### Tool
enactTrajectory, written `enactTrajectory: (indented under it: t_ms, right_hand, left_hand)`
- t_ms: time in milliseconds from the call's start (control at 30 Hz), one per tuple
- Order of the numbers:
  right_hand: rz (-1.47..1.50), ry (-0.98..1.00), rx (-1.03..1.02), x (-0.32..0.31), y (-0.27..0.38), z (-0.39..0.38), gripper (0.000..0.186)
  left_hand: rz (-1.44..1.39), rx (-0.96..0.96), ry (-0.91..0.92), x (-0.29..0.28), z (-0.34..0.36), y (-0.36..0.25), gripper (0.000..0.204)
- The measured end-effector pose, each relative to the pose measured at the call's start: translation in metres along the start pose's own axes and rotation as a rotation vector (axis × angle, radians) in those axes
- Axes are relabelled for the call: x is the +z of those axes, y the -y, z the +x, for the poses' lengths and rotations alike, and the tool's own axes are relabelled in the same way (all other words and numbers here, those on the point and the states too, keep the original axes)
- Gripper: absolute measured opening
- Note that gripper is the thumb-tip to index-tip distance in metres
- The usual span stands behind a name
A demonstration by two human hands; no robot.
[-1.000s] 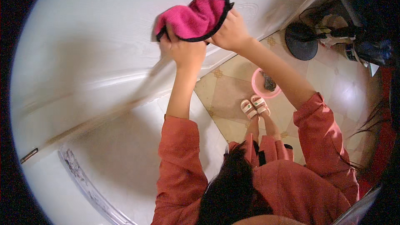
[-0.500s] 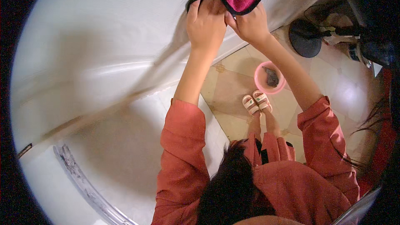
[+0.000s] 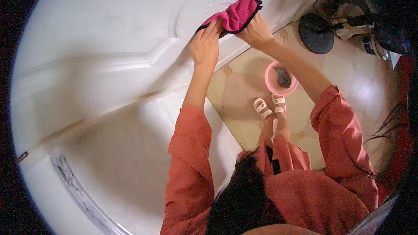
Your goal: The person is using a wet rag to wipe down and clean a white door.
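Up by the white panelled door (image 3: 126, 21), the left hand (image 3: 204, 51) grips one end of the pink cloth (image 3: 239, 14) while the right hand (image 3: 257, 32), its fingers mostly hidden, seems to grip the other, so slack bunched folds could slip free onto the floor (image 3: 241, 82).

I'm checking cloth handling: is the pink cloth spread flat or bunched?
Bunched, not spread flat: the pink cloth shows raised folds between the left hand and right hand.

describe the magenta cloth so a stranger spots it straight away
Before the large white panelled surface, the left hand and right hand touch the magenta cloth. Its black edging sets it apart from the dark grey bundle in the round pink basin.
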State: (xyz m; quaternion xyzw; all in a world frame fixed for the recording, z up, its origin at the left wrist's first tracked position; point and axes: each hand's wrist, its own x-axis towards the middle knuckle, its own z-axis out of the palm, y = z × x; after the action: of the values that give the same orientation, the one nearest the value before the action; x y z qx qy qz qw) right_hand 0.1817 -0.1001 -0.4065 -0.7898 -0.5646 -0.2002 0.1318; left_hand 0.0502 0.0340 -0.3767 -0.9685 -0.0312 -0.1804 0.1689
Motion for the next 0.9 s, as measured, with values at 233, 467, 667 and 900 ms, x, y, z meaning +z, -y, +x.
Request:
enactTrajectory:
  t_ms: [233,467,667,900]
  right_hand:
    - [0.326,-0.377,0.269,-0.089,0.007,0.088,0.044]
    - [0.287,-0.59,0.19,-0.098,-0.009,0.105,0.041]
    - [0.086,-0.726,0.093,-0.093,-0.017,0.106,0.041]
    - [0.177,-0.917,-0.064,-0.026,-0.02,0.097,0.059]
  left_hand:
    - [0.191,-0.245,-0.288,-0.093,0.068,0.012,0.028]
    - [0.336,-0.285,-0.326,-0.094,0.08,0.011,0.023]
    - [0.385,-0.263,-0.385,-0.059,0.07,0.006,0.026]
    - [0.457,-0.351,-0.516,0.0,0.056,-0.004,0.036]
